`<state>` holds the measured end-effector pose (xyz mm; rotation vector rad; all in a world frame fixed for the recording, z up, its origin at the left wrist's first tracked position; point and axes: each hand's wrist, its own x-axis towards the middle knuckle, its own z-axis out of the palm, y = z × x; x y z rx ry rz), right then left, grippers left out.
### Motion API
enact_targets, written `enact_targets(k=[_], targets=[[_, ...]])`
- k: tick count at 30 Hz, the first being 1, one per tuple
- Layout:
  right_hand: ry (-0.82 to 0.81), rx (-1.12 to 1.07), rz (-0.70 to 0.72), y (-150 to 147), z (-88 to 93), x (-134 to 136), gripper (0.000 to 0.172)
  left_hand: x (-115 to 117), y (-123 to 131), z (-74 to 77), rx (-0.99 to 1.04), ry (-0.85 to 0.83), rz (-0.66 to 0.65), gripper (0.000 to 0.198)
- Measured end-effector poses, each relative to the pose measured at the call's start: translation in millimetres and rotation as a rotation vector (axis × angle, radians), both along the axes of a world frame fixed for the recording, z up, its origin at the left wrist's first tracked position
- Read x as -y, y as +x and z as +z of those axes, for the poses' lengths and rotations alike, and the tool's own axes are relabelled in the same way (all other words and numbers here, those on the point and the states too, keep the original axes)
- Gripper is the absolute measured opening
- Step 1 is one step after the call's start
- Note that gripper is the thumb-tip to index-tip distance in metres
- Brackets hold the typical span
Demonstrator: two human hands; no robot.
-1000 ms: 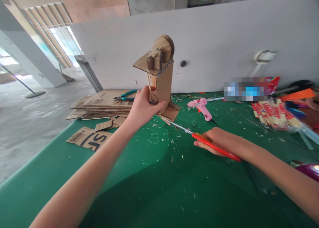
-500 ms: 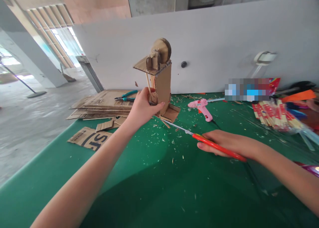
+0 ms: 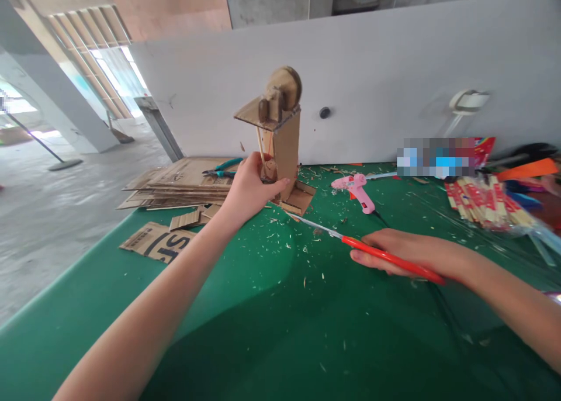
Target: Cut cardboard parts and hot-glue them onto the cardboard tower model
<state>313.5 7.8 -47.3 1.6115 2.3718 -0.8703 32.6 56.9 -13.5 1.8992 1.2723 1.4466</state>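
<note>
A cardboard model stands upright on the green table, with a round cardboard wheel on its top platform and a small tray-like box at its foot. My left hand is closed around its lower left side, near a thin wooden stick. Some of its fingers are hidden behind the cardboard. In my right hand are red-handled scissors. The blades look closed and point left, their tips near the front edge of the model's base. Whether the tips touch the cardboard I cannot tell.
Behind my left arm lie stacked cardboard sheets, teal-handled pliers and a printed cardboard scrap. A pink glue gun rests right of the model. Bagged wooden sticks lie farther right. Shavings litter the table; a white partition rises behind.
My right hand and the scissors have shifted slightly right, and the blade tips have drawn back a little from the model's base. The left hand keeps its hold; the model leans marginally differently.
</note>
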Motion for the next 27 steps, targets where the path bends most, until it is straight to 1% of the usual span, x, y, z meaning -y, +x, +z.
enact_targets(k=[6, 10, 14, 21, 27], targets=[[0.001, -0.017, 0.019, -2.7, -2.0, -0.6, 0.053, -2.6, -1.3, -1.9, -0.038, -0.029, 0.006, 0.042], [0.032, -0.020, 0.023, -4.3, -3.0, -0.9, 0.055, -3.8, 0.8, -3.4, -0.020, -0.054, -0.031, 0.043], [0.023, -0.053, 0.011, -6.3, -4.6, -1.8, 0.054, -3.6, 2.8, -3.4, 0.005, -0.076, -0.043, 0.043], [0.047, -0.017, 0.025, -7.4, -7.8, -6.1, 0.053, -1.6, 3.4, -2.0, 0.001, -0.091, -0.047, 0.044], [0.090, 0.016, 0.003, -8.5, -13.8, -8.4, 0.055, -3.7, 1.0, -3.8, -0.001, -0.078, -0.051, 0.045]])
